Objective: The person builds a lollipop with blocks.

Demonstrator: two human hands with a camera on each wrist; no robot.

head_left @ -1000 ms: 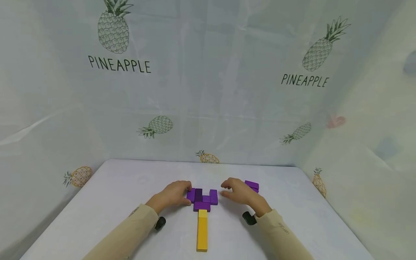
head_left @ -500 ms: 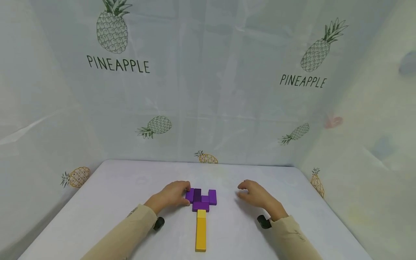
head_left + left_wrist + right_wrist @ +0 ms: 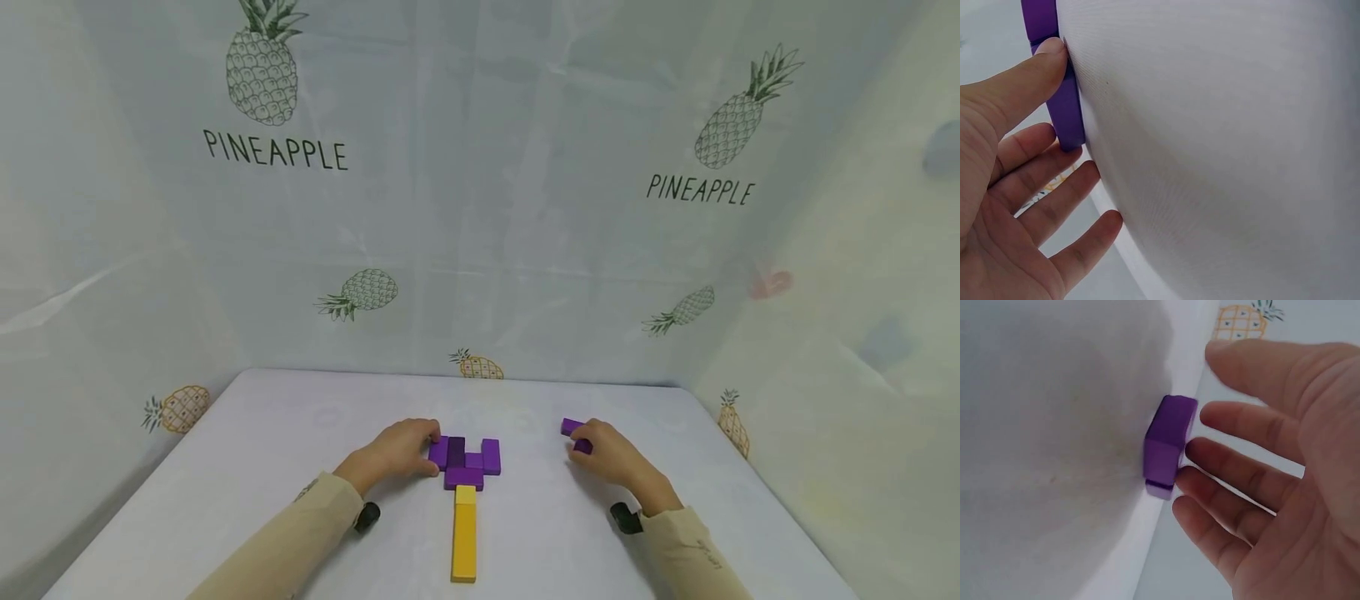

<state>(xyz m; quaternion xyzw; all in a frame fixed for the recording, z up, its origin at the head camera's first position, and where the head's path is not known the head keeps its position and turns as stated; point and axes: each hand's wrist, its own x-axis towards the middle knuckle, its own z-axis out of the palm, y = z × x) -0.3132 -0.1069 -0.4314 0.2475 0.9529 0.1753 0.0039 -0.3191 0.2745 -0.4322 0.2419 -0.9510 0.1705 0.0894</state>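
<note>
My left hand [image 3: 399, 450] is at the left end of a flat arrangement of purple blocks, pinching the leftmost purple block [image 3: 438, 452] between thumb and fingers. In the left wrist view, the thumb lies on that block [image 3: 1067, 115] and the other fingers spread past its end. Farther right, my right hand [image 3: 611, 458] hovers over two loose purple blocks [image 3: 572, 427], which it partly hides. The right wrist view has its fingers loosely bent beside a purple block [image 3: 1163, 450], thumb apart; whether the fingertips touch it, I cannot tell.
Beside the held block stands a darker purple block [image 3: 456, 452]. More purple blocks, one lying crosswise [image 3: 463, 477] and one upright at right [image 3: 491, 457], adjoin it. A yellow strip [image 3: 464, 542] runs toward me. Pineapple-printed sheeting [image 3: 480, 208] surrounds the white table [image 3: 337, 400].
My right hand has moved right, away from the arrangement, to the loose purple blocks, which it hid half a second ago. The left hand stays at the leftmost block.
</note>
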